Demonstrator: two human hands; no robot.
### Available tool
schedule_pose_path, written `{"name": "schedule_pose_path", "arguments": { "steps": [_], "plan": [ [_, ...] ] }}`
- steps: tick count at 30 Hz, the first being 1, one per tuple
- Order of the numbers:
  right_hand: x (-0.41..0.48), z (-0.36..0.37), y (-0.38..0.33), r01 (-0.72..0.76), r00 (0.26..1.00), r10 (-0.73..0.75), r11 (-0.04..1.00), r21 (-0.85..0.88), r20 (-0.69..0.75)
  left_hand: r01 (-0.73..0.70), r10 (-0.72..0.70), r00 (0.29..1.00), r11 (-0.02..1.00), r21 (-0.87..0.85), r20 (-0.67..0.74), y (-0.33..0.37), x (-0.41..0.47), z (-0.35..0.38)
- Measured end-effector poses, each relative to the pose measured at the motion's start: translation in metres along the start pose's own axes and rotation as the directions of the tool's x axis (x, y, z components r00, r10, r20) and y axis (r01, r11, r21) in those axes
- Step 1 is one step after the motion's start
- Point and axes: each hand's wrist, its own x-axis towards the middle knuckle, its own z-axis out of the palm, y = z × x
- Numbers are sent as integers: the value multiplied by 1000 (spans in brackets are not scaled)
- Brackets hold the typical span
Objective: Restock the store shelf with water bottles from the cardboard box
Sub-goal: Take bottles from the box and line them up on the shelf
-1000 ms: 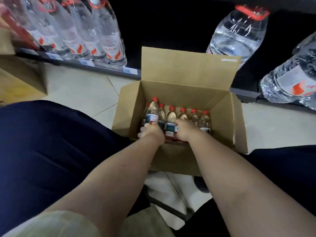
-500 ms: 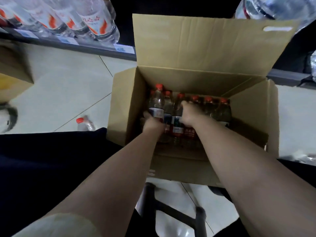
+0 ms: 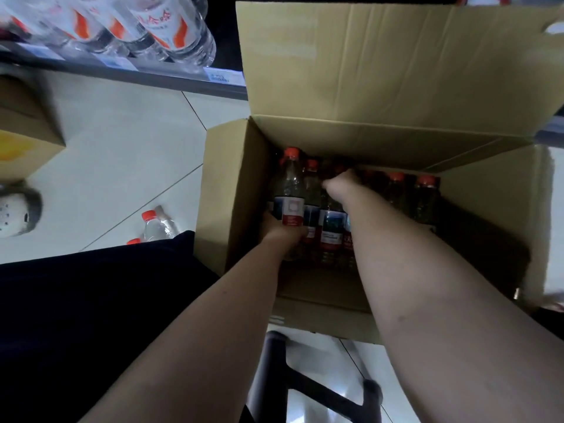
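An open cardboard box [image 3: 232, 190] stands on the floor in front of me, its far flap raised. Several small red-capped water bottles stand in a row along its far wall. My left hand [image 3: 282, 228] grips the lower body of the leftmost bottle [image 3: 290, 187], which sits higher than the others. My right hand [image 3: 338, 183] reaches in among the middle bottles with fingers curled down around their necks; what it holds is hidden. Two more bottles [image 3: 425, 198] stand untouched at the right.
The low store shelf [image 3: 128, 73] at upper left carries large water bottles [image 3: 171, 29] with orange labels. Two small bottles [image 3: 157, 227] lie on the tiled floor by my left knee. Another carton [image 3: 27, 141] sits at far left. A black stool frame [image 3: 308, 383] is below me.
The camera has moved closer and lower over the box. My left hand has raised the leftmost bottle a little; my right hand has pushed further in among the middle bottles.
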Motion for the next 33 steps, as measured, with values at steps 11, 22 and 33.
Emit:
{"name": "schedule_pose_path", "arguments": {
  "steps": [11,22,33],
  "plan": [
    [-10,-8,17,127,989,-103,962,244,-106,-55,55,998,998,13,14,-2,-1,0],
    [-69,-32,51,242,970,-238,968,70,-57,-132,129,988,991,20,90,-15,-31,-16],
    [-179,-52,66,464,866,-418,876,128,-276,-303,338,937,913,-273,92,-16,-119,-48]
  ]
}}
